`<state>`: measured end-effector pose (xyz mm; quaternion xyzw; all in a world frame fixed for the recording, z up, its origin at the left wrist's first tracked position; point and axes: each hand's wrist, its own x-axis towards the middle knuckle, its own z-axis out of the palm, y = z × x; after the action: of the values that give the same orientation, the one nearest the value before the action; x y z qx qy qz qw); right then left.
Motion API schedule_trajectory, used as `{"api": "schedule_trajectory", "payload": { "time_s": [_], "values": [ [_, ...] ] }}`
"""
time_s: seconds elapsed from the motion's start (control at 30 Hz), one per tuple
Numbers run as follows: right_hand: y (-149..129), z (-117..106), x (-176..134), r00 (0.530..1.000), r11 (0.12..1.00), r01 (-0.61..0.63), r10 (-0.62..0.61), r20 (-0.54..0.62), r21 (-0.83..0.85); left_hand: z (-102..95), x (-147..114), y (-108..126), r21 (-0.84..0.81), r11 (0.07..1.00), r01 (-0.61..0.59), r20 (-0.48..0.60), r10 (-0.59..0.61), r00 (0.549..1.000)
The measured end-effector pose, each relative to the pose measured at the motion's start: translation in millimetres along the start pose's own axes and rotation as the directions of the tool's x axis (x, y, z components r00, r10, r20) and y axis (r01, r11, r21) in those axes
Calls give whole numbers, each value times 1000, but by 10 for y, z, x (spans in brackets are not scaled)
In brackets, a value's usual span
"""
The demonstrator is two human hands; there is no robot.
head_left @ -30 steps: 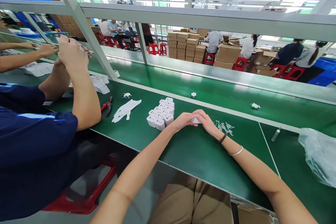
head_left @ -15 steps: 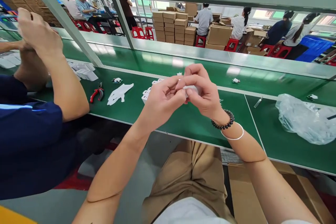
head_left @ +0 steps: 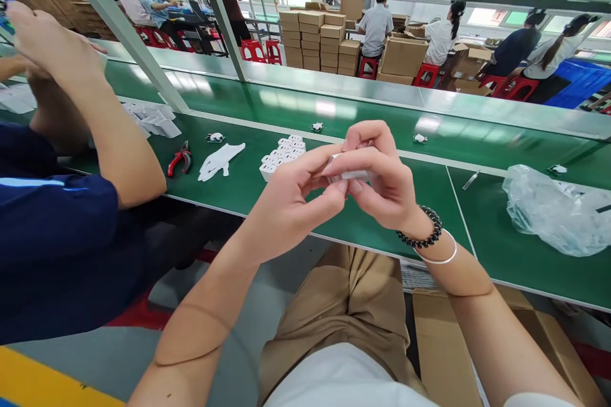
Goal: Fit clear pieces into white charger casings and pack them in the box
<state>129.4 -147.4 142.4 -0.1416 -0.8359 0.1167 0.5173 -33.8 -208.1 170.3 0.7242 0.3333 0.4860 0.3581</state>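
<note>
Both of my hands meet above the green bench and grip a small white plastic piece (head_left: pixel 356 175) between them. My left hand (head_left: pixel 305 194) pinches its left end with thumb and fingers. Wrapped round the other end is my right hand (head_left: pixel 382 175), wearing a dark beaded bracelet and a white bangle on the wrist. Fingers cover most of the piece, so its exact kind does not show. Just behind my left hand stands a block of white slotted plastic housings (head_left: pixel 282 156), set close together on the bench.
Left of the housings lie a white glove (head_left: pixel 221 161), red-handled pliers (head_left: pixel 180 159) and a small circuit board (head_left: pixel 216 138). More boards sit on the conveyor (head_left: pixel 262 98). A clear plastic bag (head_left: pixel 556 210) and a small tube (head_left: pixel 471 180) lie right. A co-worker's arm (head_left: pixel 119 140) is close at left.
My hands have shifted slightly right, and the right fingers have opened a little around the white piece, showing more of it. The view has tilted, and boards on the conveyor appear further left.
</note>
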Motion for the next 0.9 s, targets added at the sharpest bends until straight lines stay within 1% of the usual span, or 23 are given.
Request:
{"api": "schedule_trajectory", "payload": {
  "time_s": [0.1, 0.23, 0.3, 0.43, 0.53, 0.63, 0.73, 0.83, 0.9],
  "values": [
    [-18, -5, 7, 999, 998, 53, -52, -6, 33, 6, -35, 6, 45, 999, 25, 10, -25, 1000],
    [-63, 20, 25, 992, 987, 123, -121, -31, 107, 45, -119, 30, 157, 987, 25, -30, -21, 999],
    [-79, 48, 27, 990, 983, 139, -135, -43, 116, 67, -172, 58, 201, 978, 48, -56, -37, 998],
    [-62, 111, 19, 985, 975, 167, -160, -57, 144, 86, -242, 98, 230, 965, 126, -91, -107, 990],
    [4, 161, 5, 990, 974, 139, -131, -52, 180, 82, -229, 45, 234, 958, 166, -116, -142, 983],
    [111, 220, -34, 997, 971, 75, -69, -33, 228, 78, -182, -92, 203, 961, 187, -135, -161, 978],
    [227, 274, -112, 999, 971, 35, -31, -19, 236, 72, -148, -241, 118, 970, 214, -128, -199, 972],
    [303, 277, -210, 1000, 978, 3, -6, 11, 209, 57, -151, -340, -19, 970, 241, -58, -242, 969],
    [323, 234, -262, 997, 985, -19, 6, 78, 174, 46, -170, -386, -95, 957, 274, -5, -276, 961]
  ]
}}
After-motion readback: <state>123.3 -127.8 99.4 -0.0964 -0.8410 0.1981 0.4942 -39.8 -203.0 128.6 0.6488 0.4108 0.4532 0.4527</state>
